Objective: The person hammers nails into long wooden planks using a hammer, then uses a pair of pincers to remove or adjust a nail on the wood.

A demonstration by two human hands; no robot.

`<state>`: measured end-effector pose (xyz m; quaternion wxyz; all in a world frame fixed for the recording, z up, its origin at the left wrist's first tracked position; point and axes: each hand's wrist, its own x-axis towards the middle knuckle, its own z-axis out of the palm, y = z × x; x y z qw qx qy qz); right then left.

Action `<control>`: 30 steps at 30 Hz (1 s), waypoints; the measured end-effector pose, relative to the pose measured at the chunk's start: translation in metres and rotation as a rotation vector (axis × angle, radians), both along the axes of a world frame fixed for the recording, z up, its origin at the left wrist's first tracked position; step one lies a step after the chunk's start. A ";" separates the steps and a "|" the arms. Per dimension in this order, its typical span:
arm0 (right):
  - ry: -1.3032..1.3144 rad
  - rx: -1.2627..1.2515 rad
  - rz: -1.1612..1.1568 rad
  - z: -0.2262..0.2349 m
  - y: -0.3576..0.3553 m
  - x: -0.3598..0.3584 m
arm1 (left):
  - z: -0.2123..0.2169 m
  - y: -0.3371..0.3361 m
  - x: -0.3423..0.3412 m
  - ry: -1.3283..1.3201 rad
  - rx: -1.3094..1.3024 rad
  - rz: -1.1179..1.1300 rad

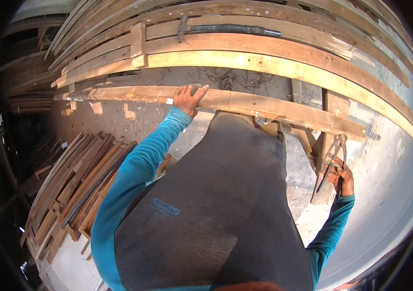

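Gripping the near plank with my left hand, fingers curled over its top edge and thumb down the near face, clamped about midway along its length. It lies across in front of me, resting on a short upright block at my right, with the stacked long boards just beyond it. My right hand is closed around the handles of a pair of pincers, whose head points up at the plank's right end. Judging by the look: rough-sawn wood, long, stiff, fairly heavy, likely to tip if lifted from one end, so the hold belongs near the middle where my left hand sits. Dry grain gives good friction; splinters and stray nails are the worry, not slipping. The pincers are steel, slim and smooth, best held low on the handles for leverage. A hammer lies on the boards farther off, well apart from both hands. More planks are piled on the ground at my left. Concrete floor shows below on the right.
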<state>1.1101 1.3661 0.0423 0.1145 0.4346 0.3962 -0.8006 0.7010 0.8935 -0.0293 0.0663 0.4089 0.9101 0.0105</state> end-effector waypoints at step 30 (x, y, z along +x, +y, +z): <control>-0.004 0.334 -0.270 -0.031 -0.119 -0.022 | -0.021 0.002 -0.010 -0.066 -0.080 -0.040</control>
